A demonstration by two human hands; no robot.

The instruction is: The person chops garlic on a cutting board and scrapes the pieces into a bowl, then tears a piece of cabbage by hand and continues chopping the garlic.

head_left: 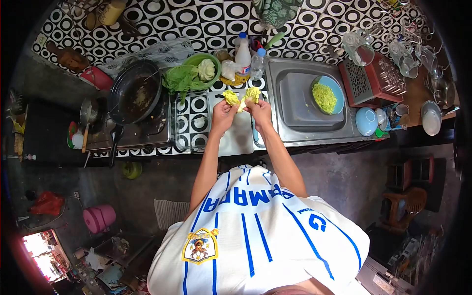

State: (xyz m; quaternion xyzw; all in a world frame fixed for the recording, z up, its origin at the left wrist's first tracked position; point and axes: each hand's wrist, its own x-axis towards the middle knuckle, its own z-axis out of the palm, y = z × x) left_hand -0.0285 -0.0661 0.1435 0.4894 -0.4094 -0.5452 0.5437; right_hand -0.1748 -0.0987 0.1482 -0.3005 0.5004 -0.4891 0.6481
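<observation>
My left hand (pixel 224 118) is closed on a crinkled yellow-green cabbage leaf (pixel 231 97), thumb and fingers pinching its lower part. My right hand (pixel 259 112) pinches another frilly part of cabbage leaf (pixel 252 93), close beside the first. A pale stem piece (pixel 241 104) shows between the fingertips of both hands. Both hands are held over a smooth grey board (pixel 237 140) on the tiled counter. Right of the board, under my right wrist, lies a narrow blue-edged thing (pixel 256 137), partly covered by my arm.
Behind the hands stand a green basin (pixel 209 60) of leafy greens, a white bottle (pixel 243 56) and a clear bottle (pixel 257 65). A blue bowl (pixel 336 88) of shredded yellow-green vegetable sits in the sink (pixel 280 132). At left, a wok (pixel 118 88) of dark oil rests on the stove.
</observation>
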